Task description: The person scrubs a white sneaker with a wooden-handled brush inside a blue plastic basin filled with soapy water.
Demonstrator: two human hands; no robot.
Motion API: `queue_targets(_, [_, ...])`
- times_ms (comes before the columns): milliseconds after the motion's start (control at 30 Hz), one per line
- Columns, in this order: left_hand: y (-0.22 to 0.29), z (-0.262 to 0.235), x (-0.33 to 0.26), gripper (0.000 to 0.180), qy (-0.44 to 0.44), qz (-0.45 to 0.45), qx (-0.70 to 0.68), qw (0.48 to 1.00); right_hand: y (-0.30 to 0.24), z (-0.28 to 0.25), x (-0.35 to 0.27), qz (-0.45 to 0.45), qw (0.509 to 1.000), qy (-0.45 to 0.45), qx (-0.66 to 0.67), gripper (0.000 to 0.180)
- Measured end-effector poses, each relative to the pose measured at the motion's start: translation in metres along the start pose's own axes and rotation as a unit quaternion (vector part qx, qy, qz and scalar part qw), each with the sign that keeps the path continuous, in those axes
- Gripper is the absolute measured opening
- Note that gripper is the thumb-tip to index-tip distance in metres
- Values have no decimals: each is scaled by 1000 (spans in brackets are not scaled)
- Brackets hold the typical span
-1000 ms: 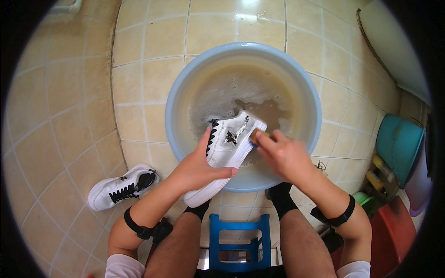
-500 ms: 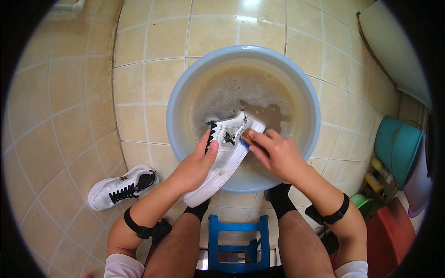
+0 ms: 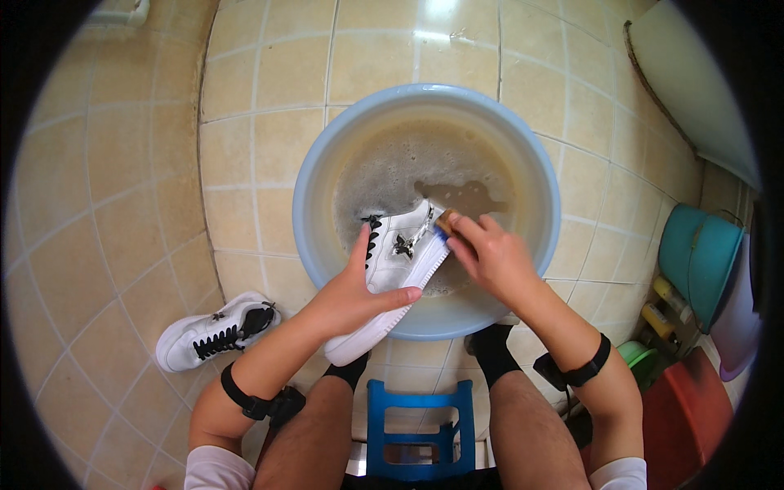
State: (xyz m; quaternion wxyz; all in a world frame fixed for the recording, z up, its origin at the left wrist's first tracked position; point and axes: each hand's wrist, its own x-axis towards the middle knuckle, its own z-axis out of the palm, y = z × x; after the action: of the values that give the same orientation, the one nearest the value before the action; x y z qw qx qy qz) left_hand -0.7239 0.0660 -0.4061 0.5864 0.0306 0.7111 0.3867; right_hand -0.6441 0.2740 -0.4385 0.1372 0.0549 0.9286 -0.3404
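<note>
A white sneaker [image 3: 400, 273] with black laces and a dark butterfly ornament is tilted over the near part of a blue-grey basin [image 3: 306, 245], toe toward me. My left hand [image 3: 355, 296] grips it, thumb across the sole's edge and fingers on the lace side, partly hidden. My right hand [image 3: 494, 257] is closed on a small brown scrubbing brush [image 3: 445, 219], its blue bristles against the sole edge near the heel. Murky, foamy water [image 3: 392, 159] fills the basin's bottom.
A second white sneaker [image 3: 216, 331] lies on the tiles at the left. A blue plastic stool [image 3: 420, 400] stands between my legs. At the right are a teal bucket [image 3: 694, 253], a red basin [image 3: 686, 416] and yellow bottles [image 3: 656, 318].
The brush has slid along the sole toward the heel, away from me. My left thumb has stretched from the shoe's side onto the sole's edge.
</note>
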Motion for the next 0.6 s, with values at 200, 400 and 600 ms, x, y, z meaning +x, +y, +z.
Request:
queue_targets(200, [0,-1,3,118,0,14,-40,999,-8,3,-10,23,1000,4,-9,31])
queue_targets(400, [2,-3,12,113,-8,-105,-197,975,-7,14,-22,20,998,2,53,29])
queue_targets(600, [-11,4,17,115,-29,-149,-257,954,27,22,-9,129,989,33,63,25])
